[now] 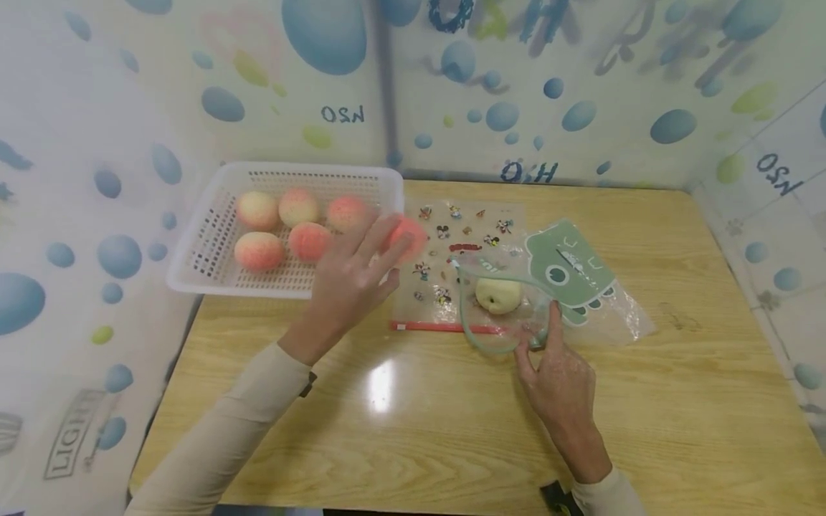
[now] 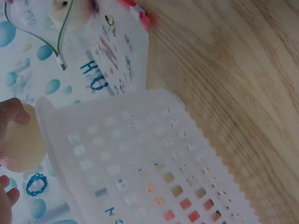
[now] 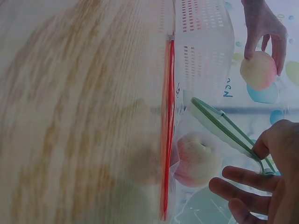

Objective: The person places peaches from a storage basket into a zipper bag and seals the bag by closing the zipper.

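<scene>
My left hand point(image 1: 348, 279) grips a pinkish peach point(image 1: 411, 239) in the air just past the right rim of the white basket point(image 1: 187, 276). The left wrist view shows this peach point(image 2: 23, 140) beside the basket wall, with only some fingers visible. My right hand point(image 1: 560, 383) pinches the green-edged mouth of a clear zip bag with a green dinosaur print point(image 1: 571, 265). Its mouth is spread into a loop. A pale peach point(image 1: 498, 295) lies within the bag; its pink side point(image 3: 196, 161) shows in the right wrist view.
Several peaches point(image 1: 258, 251) sit in the basket at the left back of the wooden table point(image 1: 413, 444). Under the dinosaur bag lies another clear bag point(image 1: 477, 215) with cartoon prints and a red zip point(image 1: 426, 327). A patterned wall point(image 1: 445, 107) stands behind the table.
</scene>
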The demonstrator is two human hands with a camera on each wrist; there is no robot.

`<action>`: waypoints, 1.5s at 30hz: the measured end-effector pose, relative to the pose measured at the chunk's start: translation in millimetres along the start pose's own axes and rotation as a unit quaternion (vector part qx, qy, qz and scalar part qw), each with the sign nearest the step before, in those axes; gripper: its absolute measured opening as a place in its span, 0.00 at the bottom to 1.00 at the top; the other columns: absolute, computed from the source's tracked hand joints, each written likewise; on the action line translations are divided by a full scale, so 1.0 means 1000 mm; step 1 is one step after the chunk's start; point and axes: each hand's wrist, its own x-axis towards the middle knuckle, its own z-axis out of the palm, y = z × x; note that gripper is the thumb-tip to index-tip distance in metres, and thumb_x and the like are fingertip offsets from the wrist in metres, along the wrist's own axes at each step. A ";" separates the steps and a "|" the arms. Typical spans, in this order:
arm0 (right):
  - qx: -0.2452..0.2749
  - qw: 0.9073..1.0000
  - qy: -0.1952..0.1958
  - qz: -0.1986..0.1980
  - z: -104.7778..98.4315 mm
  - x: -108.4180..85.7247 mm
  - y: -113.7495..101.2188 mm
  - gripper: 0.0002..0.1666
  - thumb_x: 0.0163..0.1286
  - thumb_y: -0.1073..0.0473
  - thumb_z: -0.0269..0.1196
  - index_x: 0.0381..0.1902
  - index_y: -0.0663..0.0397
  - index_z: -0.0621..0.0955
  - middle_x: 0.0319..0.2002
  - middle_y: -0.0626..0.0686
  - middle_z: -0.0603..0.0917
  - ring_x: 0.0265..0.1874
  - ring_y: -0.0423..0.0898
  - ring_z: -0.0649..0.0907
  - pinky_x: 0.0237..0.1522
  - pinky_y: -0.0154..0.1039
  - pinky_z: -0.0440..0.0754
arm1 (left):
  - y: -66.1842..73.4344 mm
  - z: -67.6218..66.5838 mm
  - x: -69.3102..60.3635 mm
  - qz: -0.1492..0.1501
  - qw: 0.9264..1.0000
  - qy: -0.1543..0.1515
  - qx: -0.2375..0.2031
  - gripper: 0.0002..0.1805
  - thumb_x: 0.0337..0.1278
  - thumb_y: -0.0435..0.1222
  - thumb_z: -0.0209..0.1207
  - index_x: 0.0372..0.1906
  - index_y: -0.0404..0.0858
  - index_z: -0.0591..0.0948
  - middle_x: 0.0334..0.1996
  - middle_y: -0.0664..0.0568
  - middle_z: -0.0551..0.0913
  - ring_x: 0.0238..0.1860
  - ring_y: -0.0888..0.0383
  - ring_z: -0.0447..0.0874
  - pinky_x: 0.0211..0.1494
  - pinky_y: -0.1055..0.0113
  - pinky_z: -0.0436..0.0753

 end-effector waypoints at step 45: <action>-0.002 1.000 -0.004 -0.015 0.000 -0.001 0.003 0.40 0.67 0.55 0.56 0.72 0.73 0.64 0.11 0.52 0.72 0.09 0.41 0.63 0.06 0.39 0.61 | 0.094 0.059 -0.027 0.072 0.991 -0.100 -0.043 0.24 0.61 0.41 0.67 0.63 0.47 0.82 0.66 0.45 0.76 0.62 0.44 0.76 0.60 0.54 0.80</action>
